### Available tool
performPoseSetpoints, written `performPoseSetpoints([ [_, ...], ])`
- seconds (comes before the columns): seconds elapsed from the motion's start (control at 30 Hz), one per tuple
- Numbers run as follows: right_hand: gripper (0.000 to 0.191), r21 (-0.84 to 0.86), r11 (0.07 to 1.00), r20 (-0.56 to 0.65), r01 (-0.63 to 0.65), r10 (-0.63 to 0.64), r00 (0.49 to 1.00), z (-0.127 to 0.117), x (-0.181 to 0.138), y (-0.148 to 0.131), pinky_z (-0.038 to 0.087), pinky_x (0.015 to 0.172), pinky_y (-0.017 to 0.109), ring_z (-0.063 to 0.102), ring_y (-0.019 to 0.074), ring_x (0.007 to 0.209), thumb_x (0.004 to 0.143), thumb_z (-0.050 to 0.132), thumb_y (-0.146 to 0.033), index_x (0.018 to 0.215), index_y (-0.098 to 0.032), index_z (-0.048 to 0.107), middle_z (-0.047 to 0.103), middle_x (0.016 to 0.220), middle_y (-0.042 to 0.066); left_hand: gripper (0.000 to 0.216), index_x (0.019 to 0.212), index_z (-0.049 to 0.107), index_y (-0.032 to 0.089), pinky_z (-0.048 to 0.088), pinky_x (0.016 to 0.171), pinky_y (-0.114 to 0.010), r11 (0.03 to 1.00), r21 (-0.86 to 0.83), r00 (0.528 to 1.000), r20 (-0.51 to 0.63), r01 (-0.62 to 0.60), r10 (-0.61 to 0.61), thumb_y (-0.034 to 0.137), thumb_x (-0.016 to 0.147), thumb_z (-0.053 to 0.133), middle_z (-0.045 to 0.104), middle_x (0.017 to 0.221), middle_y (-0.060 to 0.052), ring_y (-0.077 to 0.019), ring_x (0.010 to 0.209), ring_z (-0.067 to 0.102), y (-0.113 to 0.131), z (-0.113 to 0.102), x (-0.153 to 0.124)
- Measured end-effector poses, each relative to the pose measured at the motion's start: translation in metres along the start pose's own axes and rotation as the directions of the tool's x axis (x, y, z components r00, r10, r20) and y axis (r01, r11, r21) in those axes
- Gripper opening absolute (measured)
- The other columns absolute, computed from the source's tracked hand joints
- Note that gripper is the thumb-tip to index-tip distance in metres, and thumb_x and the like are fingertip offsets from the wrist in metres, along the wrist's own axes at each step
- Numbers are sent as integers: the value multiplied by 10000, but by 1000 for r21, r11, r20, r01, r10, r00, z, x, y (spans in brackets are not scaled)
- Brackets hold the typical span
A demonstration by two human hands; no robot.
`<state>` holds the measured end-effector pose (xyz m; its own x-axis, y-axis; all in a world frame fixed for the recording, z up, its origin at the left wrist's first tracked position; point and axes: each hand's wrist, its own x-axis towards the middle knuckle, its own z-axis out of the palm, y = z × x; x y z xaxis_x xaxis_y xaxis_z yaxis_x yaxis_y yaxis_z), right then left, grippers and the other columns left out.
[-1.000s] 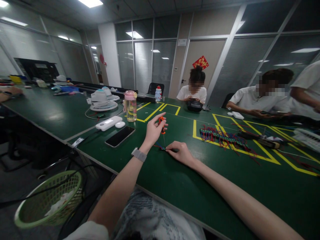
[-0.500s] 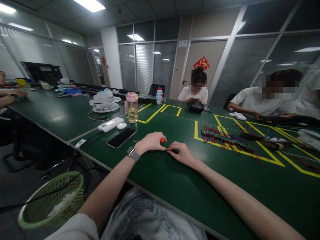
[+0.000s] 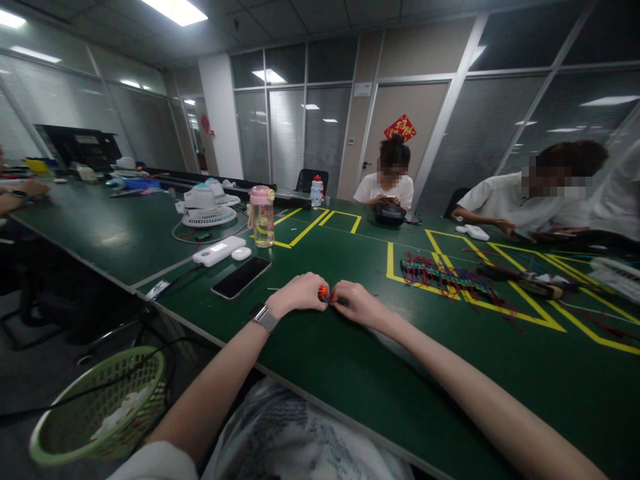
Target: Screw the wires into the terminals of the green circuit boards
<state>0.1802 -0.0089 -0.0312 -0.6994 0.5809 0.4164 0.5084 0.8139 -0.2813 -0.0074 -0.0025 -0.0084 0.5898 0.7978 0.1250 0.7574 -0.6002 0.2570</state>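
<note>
"One small piece in work, or more?"

"Just one that I can see: a tiny dark piece (image 3: 327, 300) between my two hands, low over the green table (image 3: 320, 373). Whether it touches the top, I can't tell."

"How far along are you with it?"

"Midway, I'd judge. Both hands are busy at it and it hasn't been put aside. What is done on it and what remains is too small to make out."

"And how does it look?"

"Thin and wire-like, with a hint of blue, mostly covered by my fingertips. A red wire end (image 3: 376, 295) shows past my knuckles at three o'clock; I can't say whether it belongs to the piece."

"Your hands?"

"My right hand (image 3: 357, 303) pinches the piece between thumb and forefinger. My left hand (image 3: 303, 292), at nine o'clock, is curled around an orange tool (image 3: 323, 291); a thin rod, probably its shaft, sticks out towards ten."

"Anything farther out?"

"At two o'clock, a row of wired boards (image 3: 445, 275) in red and blue tangles, lying across yellow tape (image 3: 390, 260). Finished or waiting, I can't tell. My phone (image 3: 241, 277) lies at ten, and a pink-lidded bottle (image 3: 262, 217) stands at eleven."
</note>
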Motion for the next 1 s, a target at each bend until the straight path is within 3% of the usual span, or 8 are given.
performPoseSetpoints([
  [0.13, 139, 40, 999, -68, 34, -31, 997, 0, -5, 1, 465, 724, 273, 591, 169, 802, 776, 532, -82, 713, -162, 627, 656, 837, 81, 214, 866, 689, 238, 437, 649, -248, 999, 42, 999, -34, -29, 30, 278, 665, 629, 667, 867, -13, -183, 796, 624, -5, -1, -1],
  [0.2, 98, 171, 978, -168, -120, 149, 974, 1, -4, 4, 465, 711, 275, 601, 165, 753, 750, 573, -124, 678, -160, 629, 664, 787, 63, 296, 945, 687, 259, 448, 691, -258, 998, 33, 994, -93, -54, 57, 333, 660, 658, 638, 964, -15, -190, 851, 614, -9, -5, -4],
  [0.27, 85, 375, 869, -236, -322, 426, 873, 2, -2, 5, 464, 661, 270, 604, 160, 678, 724, 610, -184, 649, -152, 632, 663, 704, 47, 402, 1028, 667, 273, 460, 728, -271, 997, -36, 978, -203, -62, 53, 451, 668, 666, 601, 1032, -22, -192, 882, 602, -12, -13, -7],
  [0.33, 117, 566, 700, -205, -435, 631, 748, 5, 1, 6, 461, 624, 263, 605, 157, 639, 701, 634, -239, 638, -140, 640, 664, 657, 46, 356, 1030, 661, 268, 459, 799, -294, 989, -127, 902, -431, -82, 20, 483, 757, 587, 576, 1057, -31, -186, 920, 588, -14, -20, -10],
  [0.4, 147, 674, 590, -135, -445, 690, 711, 8, 3, 5, 463, 625, 259, 614, 156, 643, 682, 651, -271, 640, -130, 649, 679, 664, 56, 312, 1015, 664, 239, 451, 832, -308, 974, -186, 763, -646, -127, -23, 436, 839, 498, 567, 1024, -46, -183, 944, 576, -17, -25, -12],
  [0.47, 164, 706, 566, -81, -427, 662, 745, 14, 4, 5, 470, 635, 258, 622, 153, 648, 671, 664, -288, 654, -125, 657, 692, 683, 65, 298, 965, 676, 212, 448, 825, -311, 962, -211, 631, -774, -175, -55, 379, 877, 447, 565, 959, -50, -176, 922, 572, -19, -26, -13],
  [0.57, 178, 697, 575, -28, -427, 618, 786, 23, 3, 4, 481, 611, 254, 625, 148, 617, 665, 680, -301, 675, -124, 658, 691, 666, 60, 286, 890, 688, 194, 446, 794, -305, 954, -220, 552, -831, -203, -74, 341, 883, 443, 565, 892, -43, -166, 866, 569, -24, -24, -13],
  [1.0, 139, 191, 892, -186, -410, 443, 877, -25, -65, -4, 494, 720, 319, 645, 200, 743, 738, 574, -289, 679, -181, 640, 696, 783, 56, 285, 874, 682, 196, 451, 785, -300, 965, -236, 567, -813, -117, -130, 342, 885, 438, 586, 886, -40, -166, 857, 574, -24, -21, -16],
])
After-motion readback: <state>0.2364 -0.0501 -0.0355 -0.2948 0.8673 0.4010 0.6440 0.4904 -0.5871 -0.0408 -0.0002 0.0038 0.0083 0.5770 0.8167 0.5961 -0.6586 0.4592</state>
